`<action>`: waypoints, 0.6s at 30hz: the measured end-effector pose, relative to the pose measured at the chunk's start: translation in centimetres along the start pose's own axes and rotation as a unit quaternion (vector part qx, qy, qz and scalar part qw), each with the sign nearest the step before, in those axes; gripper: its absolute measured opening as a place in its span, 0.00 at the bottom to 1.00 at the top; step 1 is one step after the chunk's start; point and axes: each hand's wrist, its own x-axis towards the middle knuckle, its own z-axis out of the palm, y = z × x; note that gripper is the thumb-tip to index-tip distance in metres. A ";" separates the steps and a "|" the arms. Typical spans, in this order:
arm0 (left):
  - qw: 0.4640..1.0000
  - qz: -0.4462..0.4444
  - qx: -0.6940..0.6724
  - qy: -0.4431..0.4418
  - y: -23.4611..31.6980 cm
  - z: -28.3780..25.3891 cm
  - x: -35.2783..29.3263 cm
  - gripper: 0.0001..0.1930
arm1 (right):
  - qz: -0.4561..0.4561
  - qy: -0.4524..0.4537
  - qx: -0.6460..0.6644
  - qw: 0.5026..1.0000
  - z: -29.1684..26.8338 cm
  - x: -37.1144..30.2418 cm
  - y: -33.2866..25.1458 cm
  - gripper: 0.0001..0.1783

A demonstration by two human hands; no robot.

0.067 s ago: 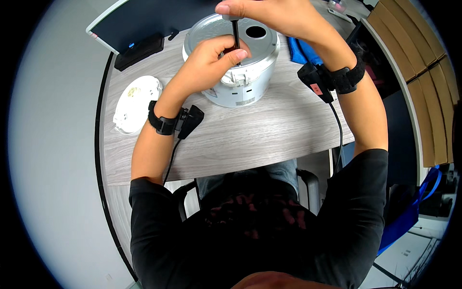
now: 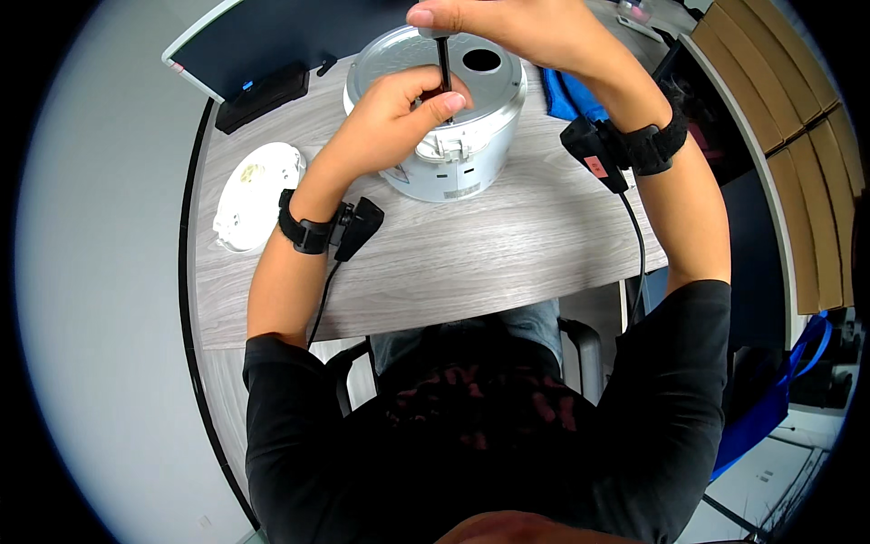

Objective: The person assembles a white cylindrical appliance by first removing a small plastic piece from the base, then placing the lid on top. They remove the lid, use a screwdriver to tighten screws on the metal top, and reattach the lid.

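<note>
A screwdriver [image 2: 444, 56] stands nearly upright over a white rice cooker [image 2: 494, 136], its black shaft pointing down at the near rim of the grey metal top. My right hand [image 2: 521, 27] grips the grey handle from above, thumb on the left; part of this hand is cut off by the upper picture edge. Lower down, my left hand [image 2: 394, 113] curls around the shaft, thumb and fingers near the tip. What the tip meets is too small to make out. On the front of the cooker, a white latch-like part [image 2: 450, 145] sits just below my left thumb.
A white round plastic cover [image 2: 258, 199] lies on the wood-grain table [image 2: 489, 245] beside my left forearm. Behind stand a monitor [image 2: 290, 41] and its black base [image 2: 263, 98]. Blue cloth [image 2: 560, 95] lies right of the cooker; cardboard boxes [image 2: 807, 208] line the right side. Cables hang from both wrist devices.
</note>
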 end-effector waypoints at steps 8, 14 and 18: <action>0.994 0.042 -0.099 -0.007 0.0 -0.4 -0.2 0.15 | 0.019 -0.089 0.017 0.996 -1.0 0.2 0.3 0.18; 0.996 0.038 -0.076 -0.015 -0.2 -0.8 0.0 0.12 | 0.014 -0.122 0.138 0.983 -1.5 0.5 1.6 0.19; 0.998 0.013 -0.066 0.003 -0.6 -0.7 0.3 0.09 | 0.049 -0.109 0.090 0.989 -1.0 0.0 1.0 0.19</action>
